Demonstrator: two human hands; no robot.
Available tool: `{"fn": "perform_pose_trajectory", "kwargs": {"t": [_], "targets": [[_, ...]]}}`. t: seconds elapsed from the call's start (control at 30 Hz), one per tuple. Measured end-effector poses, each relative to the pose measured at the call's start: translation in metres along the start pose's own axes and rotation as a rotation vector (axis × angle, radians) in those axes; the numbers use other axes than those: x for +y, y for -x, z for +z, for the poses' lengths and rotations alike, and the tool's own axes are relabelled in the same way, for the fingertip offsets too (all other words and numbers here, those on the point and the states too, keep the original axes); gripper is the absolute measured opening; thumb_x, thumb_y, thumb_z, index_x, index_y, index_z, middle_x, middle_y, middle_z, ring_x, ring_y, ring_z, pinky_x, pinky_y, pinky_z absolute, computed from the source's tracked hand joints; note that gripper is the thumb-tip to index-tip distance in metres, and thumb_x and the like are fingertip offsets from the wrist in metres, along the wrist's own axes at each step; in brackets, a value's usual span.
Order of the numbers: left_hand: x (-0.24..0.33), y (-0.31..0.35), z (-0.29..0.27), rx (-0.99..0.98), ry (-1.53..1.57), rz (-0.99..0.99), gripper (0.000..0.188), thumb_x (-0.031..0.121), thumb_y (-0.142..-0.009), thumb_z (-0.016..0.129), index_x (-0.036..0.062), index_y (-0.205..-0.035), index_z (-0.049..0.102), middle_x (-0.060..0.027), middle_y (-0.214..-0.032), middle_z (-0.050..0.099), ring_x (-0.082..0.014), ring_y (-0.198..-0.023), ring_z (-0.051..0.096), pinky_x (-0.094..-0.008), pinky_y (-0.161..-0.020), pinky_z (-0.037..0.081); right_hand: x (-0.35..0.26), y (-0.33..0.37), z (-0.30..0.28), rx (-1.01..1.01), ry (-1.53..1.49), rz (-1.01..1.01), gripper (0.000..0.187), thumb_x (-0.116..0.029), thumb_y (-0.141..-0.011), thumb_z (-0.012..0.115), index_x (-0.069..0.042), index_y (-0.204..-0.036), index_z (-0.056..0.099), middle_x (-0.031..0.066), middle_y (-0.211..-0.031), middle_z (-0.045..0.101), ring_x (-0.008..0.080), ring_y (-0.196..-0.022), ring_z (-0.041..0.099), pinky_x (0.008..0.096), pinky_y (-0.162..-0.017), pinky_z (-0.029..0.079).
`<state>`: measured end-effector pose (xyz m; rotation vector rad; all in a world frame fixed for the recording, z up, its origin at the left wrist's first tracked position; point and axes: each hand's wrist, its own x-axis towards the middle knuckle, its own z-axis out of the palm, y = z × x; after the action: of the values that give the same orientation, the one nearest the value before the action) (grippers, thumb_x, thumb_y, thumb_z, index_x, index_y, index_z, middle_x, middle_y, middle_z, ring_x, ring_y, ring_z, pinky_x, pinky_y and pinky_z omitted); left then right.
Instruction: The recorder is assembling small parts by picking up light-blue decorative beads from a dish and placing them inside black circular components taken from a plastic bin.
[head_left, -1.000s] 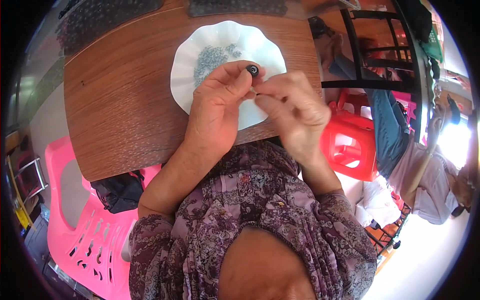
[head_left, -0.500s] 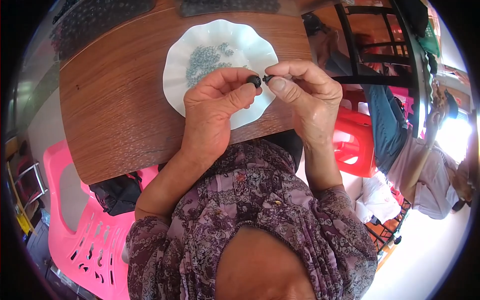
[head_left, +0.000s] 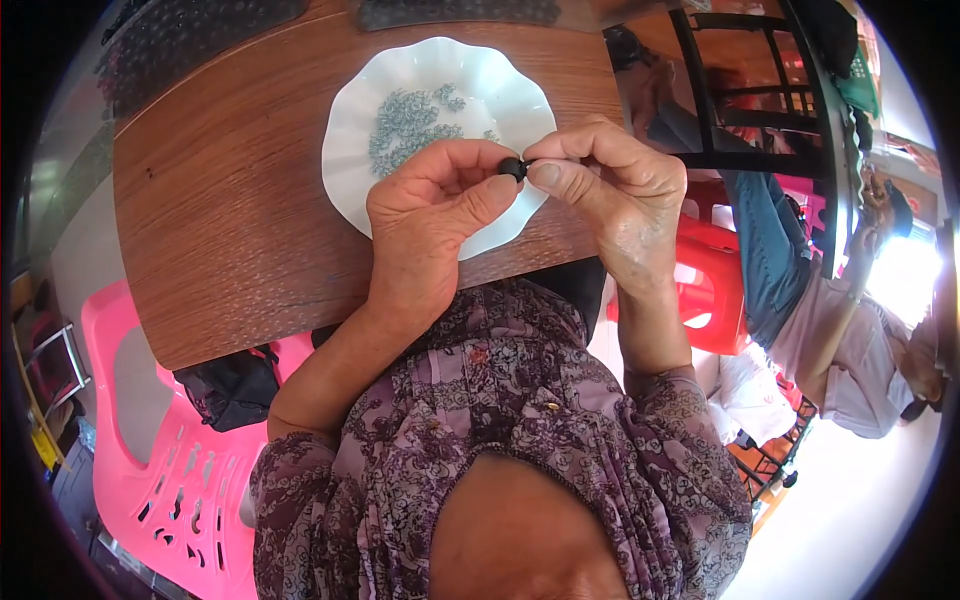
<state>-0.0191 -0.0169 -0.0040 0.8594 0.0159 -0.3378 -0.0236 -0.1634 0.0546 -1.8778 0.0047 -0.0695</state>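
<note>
Between the thumb and fingers of my left hand (head_left: 430, 205) is a small round black part (head_left: 511, 168). My right hand (head_left: 620, 190) pinches a smaller black piece (head_left: 529, 165), mostly hidden by its fingertips. The two black pieces touch end to end, above the near right side of a white plate (head_left: 345, 110) with a wavy rim. On the plate lies a loose pile of tiny clear, bluish-grey pieces (head_left: 405, 120), with a few scattered apart to the right.
The plate stands on a brown wooden table (head_left: 230, 210). Dark trays or bags of dark pieces (head_left: 190, 50) lie along its far edge. A pink chair (head_left: 190, 480) with a black bag (head_left: 230, 388) is at left. At right are a red stool (head_left: 705, 285) and another person (head_left: 850, 340).
My right hand has moved slightly left, bringing its small black piece against the round black part in my left hand. A gap showed between them before.
</note>
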Motion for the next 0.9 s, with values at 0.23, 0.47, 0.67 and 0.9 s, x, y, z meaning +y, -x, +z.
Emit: {"fn": "perform_pose_trajectory", "kwargs": {"t": [0.23, 0.47, 0.67, 0.9], "targets": [[-0.001, 0.001, 0.001, 0.010, 0.041, -0.013, 0.019, -0.002, -0.079, 0.065, -0.0032, -0.098, 0.061, -0.0041, -0.090, 0.063, -0.0088, -0.079, 0.057, -0.0199, -0.075, 0.047, 0.000, 0.000, -0.001, -0.052, 0.307, -0.216, 0.013, 0.003, -0.073, 0.067, 0.003, -0.085, 0.067, 0.0063, -0.077, 0.062, 0.0131, -0.071, 0.054, 0.0233, -0.063, 0.043], [-0.002, 0.001, 0.000, 0.037, 0.060, -0.065, 0.019, 0.001, -0.078, 0.066, -0.0027, -0.096, 0.062, -0.0053, -0.084, 0.065, -0.0092, -0.075, 0.058, -0.0202, -0.068, 0.045, 0.002, 0.004, 0.006, 0.036, 0.316, -0.304, 0.012, 0.001, -0.071, 0.067, -0.002, -0.083, 0.067, 0.0060, -0.073, 0.062, 0.0200, -0.072, 0.056, 0.0293, -0.063, 0.045], [-0.003, 0.001, 0.002, 0.042, 0.055, -0.092, 0.019, 0.003, -0.078, 0.067, -0.0029, -0.095, 0.062, -0.0059, -0.083, 0.065, -0.0096, -0.072, 0.057, -0.0210, -0.065, 0.044, 0.008, 0.005, 0.006, 0.061, 0.371, -0.379, 0.015, 0.003, -0.071, 0.065, -0.001, -0.085, 0.066, 0.0072, -0.075, 0.062, 0.0213, -0.071, 0.056, 0.0292, -0.064, 0.044], [-0.002, -0.002, -0.002, 0.032, 0.188, -0.143, 0.017, 0.001, -0.079, 0.065, -0.0050, -0.094, 0.061, -0.0075, -0.085, 0.063, -0.0112, -0.072, 0.055, -0.0227, -0.066, 0.043, 0.013, 0.011, 0.011, 0.071, 0.443, -0.431, 0.029, 0.003, -0.065, 0.068, -0.001, -0.093, 0.064, 0.0107, -0.083, 0.060, 0.0254, -0.075, 0.054, 0.0322, -0.063, 0.044]]}}
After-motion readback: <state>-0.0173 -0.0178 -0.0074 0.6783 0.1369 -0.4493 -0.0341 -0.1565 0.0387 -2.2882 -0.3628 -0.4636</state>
